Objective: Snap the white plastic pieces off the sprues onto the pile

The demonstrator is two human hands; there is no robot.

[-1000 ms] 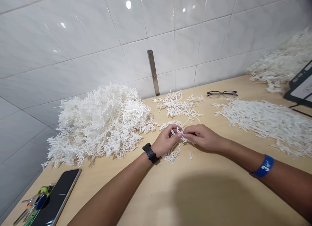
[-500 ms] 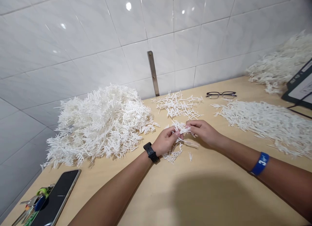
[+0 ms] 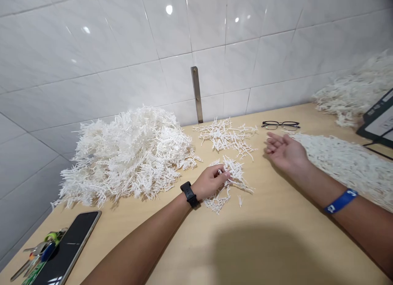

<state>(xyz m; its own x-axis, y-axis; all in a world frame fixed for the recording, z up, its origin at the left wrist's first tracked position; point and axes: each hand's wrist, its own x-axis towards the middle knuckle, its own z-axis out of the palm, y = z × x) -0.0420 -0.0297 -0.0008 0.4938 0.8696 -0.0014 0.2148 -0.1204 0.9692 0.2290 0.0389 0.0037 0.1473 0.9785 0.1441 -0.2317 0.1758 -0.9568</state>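
My left hand (image 3: 211, 180), with a black watch on the wrist, pinches a white branched sprig (image 3: 235, 170) that looks like plastic. Under and beside this hand lie more white branchy scraps (image 3: 217, 204), and one tiny loose bit (image 3: 240, 201) sits to their right. Off to the right, my right hand (image 3: 285, 154) is turned palm up, its fingers loosely bent and apart, with nothing visible in it. It is at the left end of a flat spread of small white pieces (image 3: 344, 162). A blue band circles that wrist.
A tall heap of white sprigs (image 3: 129, 154) stands at left. Thin bare branches (image 3: 224, 135) lie near the wall, beside eyeglasses (image 3: 281, 125). Another white heap (image 3: 359, 88) and a dark-framed object (image 3: 379, 119) are at far right. A phone (image 3: 69, 248) and keys (image 3: 39, 252) lie front left.
My right hand has come away from the sprig, moved right and turned palm up with its fingers opened. My left hand keeps its hold in nearly the same place. The view has shifted slightly.
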